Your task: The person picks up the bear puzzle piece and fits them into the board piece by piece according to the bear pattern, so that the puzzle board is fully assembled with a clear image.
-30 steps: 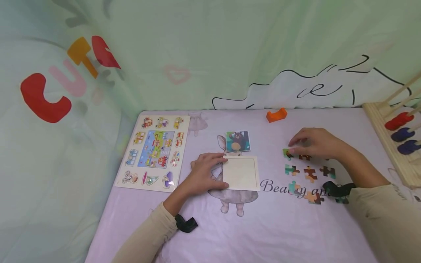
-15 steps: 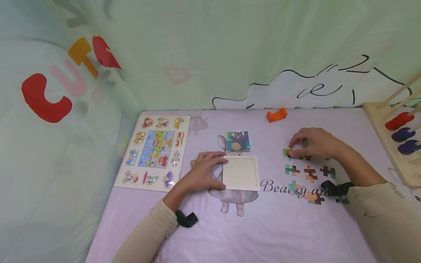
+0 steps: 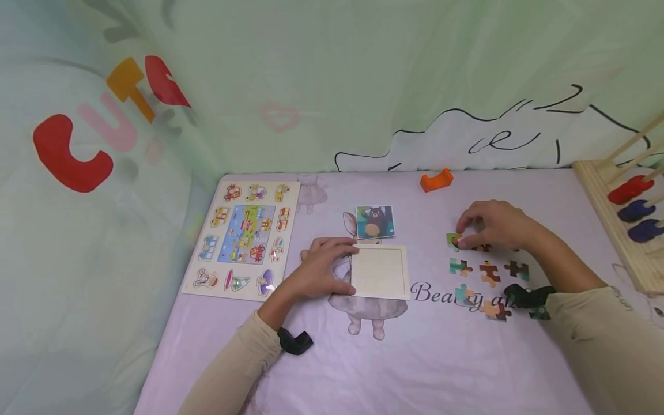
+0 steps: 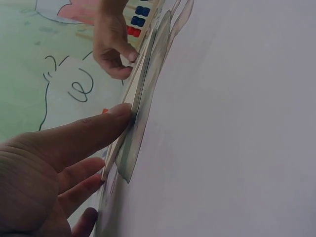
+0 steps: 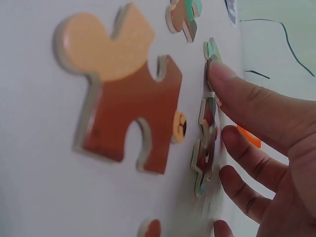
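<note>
Hand at right pinches puzzle piece.

One pale wooden frame; at its left edge, one of my two hands, the left hand; farther left of it, one picture board with ten small pictures around one larger scene. Just beyond the frame, one bear card; farther beyond it, one orange block. Right of it, my right hand, nine visible puzzle pieces, some partly covered, and one abacus
</note>
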Available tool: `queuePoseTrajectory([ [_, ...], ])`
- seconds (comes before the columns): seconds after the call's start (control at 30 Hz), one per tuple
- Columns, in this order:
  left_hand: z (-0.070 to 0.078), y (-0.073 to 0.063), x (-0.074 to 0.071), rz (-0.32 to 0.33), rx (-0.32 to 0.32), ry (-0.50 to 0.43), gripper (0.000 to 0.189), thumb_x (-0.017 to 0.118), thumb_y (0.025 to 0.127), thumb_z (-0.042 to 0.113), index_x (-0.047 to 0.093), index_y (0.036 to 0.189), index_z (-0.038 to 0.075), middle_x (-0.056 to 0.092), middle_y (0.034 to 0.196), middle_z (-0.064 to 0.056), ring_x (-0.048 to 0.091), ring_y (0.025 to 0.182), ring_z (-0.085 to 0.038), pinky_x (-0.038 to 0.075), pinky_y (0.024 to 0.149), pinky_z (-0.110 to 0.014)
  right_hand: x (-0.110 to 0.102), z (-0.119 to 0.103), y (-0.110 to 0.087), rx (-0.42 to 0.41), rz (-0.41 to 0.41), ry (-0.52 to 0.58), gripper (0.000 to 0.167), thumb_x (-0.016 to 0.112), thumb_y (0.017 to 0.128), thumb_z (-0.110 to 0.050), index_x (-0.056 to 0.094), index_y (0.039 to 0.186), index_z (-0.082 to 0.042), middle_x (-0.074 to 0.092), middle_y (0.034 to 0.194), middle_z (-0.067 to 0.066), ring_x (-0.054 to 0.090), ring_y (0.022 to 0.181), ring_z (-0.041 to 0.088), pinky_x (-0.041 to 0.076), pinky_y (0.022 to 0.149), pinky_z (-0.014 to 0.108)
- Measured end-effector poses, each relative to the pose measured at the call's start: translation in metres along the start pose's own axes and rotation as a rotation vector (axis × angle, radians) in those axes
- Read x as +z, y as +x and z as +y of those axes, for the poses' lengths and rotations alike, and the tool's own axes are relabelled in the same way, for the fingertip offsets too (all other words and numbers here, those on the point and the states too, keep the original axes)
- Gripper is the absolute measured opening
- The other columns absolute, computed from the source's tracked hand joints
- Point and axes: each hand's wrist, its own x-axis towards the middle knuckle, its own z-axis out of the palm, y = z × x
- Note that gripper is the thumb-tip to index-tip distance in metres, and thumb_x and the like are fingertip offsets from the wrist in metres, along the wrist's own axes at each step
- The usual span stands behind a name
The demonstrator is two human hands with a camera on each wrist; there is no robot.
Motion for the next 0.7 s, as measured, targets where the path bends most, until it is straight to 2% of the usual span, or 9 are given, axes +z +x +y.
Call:
queuePoseTrajectory([
  [0.2,-0.0007,0.0005,0.0010,0.005,0.002,-0.004,0.080,0.089,0.075,0.038,0.055,0.146,0.025,0.040,0.161,0.007,0.027,0.146,-0.028,0.026,0.099,-0.055,0.0011,-0.0016,-0.0010,0.009,0.007,-0.005,0.030,0.087,0.079,-0.039,0.075,0.097,-0.018,0.068,0.117,0.012,0.054,0.103,0.030,0.046,0.081,0.045],
  [0.43,-0.0017,0.0020,0.0009,0.003,0.005,0.002,0.081,0.089,0.075,0.039,0.054,0.147,0.024,0.039,0.162,0.007,0.027,0.146,-0.028,0.026,0.100,-0.056,0.0031,-0.0010,-0.0011,0.029,0.011,0.015,0.029,0.088,0.080,-0.036,0.075,0.097,-0.016,0.068,0.114,0.010,0.053,0.101,0.029,0.046,0.078,0.038],
  [0.7,-0.0018,0.0011,0.0008,0.021,0.011,-0.009,0.080,0.089,0.074,0.037,0.056,0.145,0.023,0.041,0.161,0.007,0.029,0.144,-0.028,0.027,0.098,-0.055,0.0062,0.0005,0.0008,0.032,0.024,0.051,0.027,0.087,0.081,-0.034,0.074,0.096,-0.015,0.067,0.110,0.009,0.052,0.100,0.028,0.046,0.078,0.038],
])
